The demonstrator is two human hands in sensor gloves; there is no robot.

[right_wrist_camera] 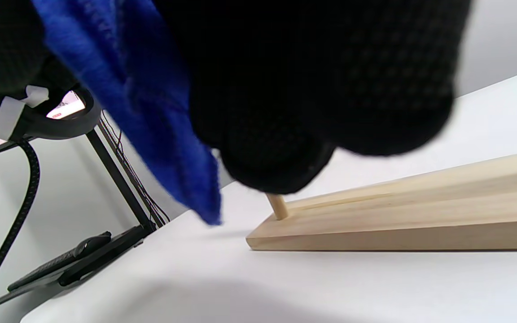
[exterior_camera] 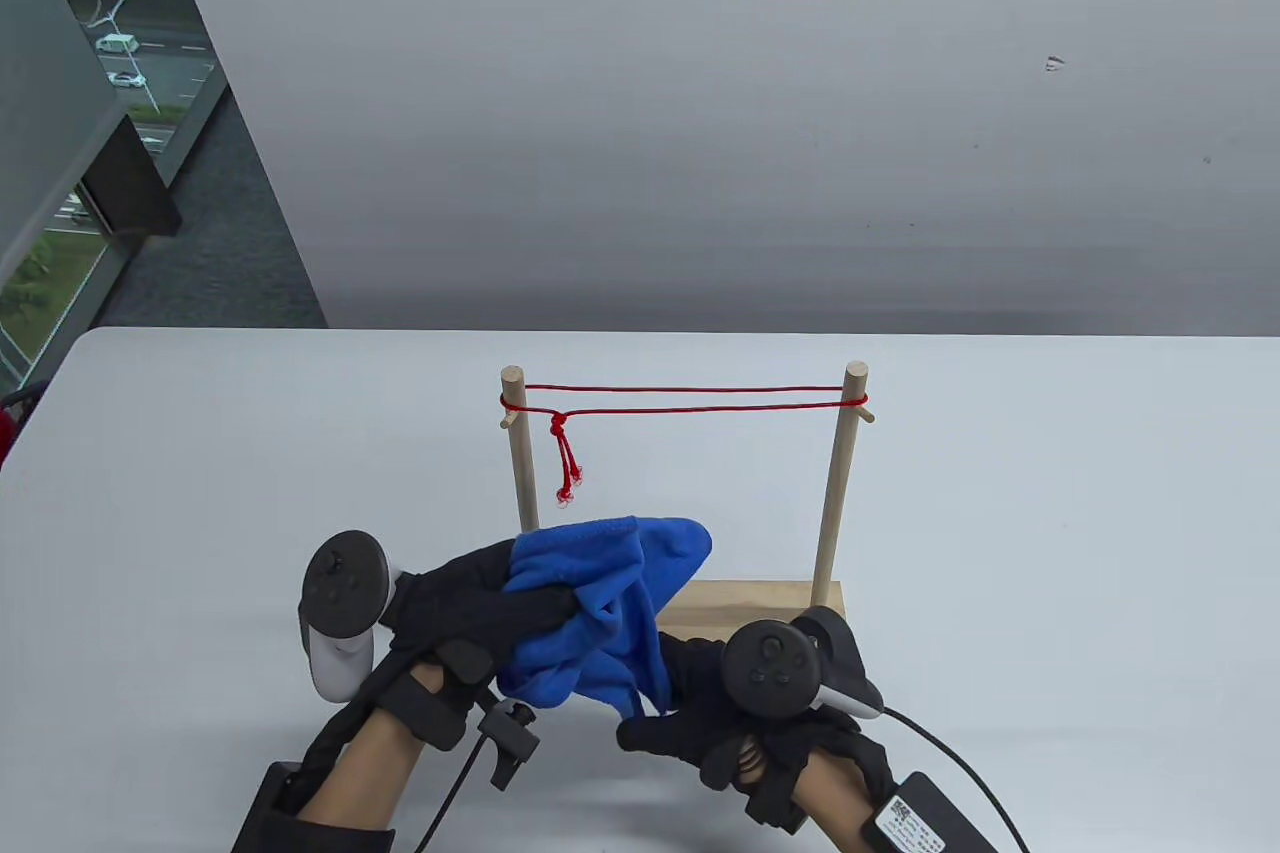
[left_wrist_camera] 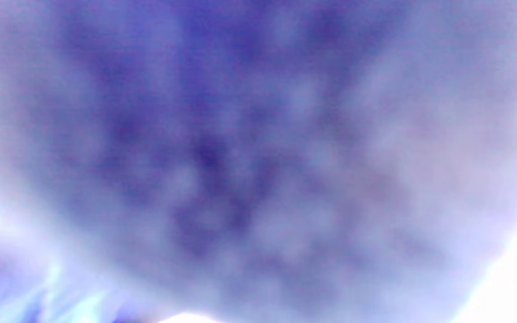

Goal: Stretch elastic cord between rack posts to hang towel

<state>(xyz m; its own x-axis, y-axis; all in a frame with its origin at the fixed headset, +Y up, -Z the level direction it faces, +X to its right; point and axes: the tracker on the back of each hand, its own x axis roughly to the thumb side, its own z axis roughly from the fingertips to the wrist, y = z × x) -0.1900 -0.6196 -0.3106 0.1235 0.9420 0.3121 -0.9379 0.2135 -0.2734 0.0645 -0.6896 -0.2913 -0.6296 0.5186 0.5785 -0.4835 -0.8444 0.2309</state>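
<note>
A wooden rack with two upright posts [exterior_camera: 518,453] [exterior_camera: 838,483] stands on a wooden base [exterior_camera: 760,605] at the table's middle. A red elastic cord [exterior_camera: 690,399] runs doubled between the post tops, with a knotted tail [exterior_camera: 566,468] hanging by the left post. A blue towel [exterior_camera: 610,608] is bunched just in front of the rack, held off the table. My left hand [exterior_camera: 490,608] grips its left side. My right hand [exterior_camera: 690,703] grips its lower right part. The left wrist view shows only blurred blue cloth [left_wrist_camera: 222,152]. The right wrist view shows towel [right_wrist_camera: 151,116], gloved fingers [right_wrist_camera: 312,89] and the base [right_wrist_camera: 402,215].
The white table [exterior_camera: 200,493] runs wide on both sides of the rack. A grey wall rises behind it. Cables trail from both wrists at the bottom edge. A black stand and a remote-like object [right_wrist_camera: 61,260] lie off the table's edge in the right wrist view.
</note>
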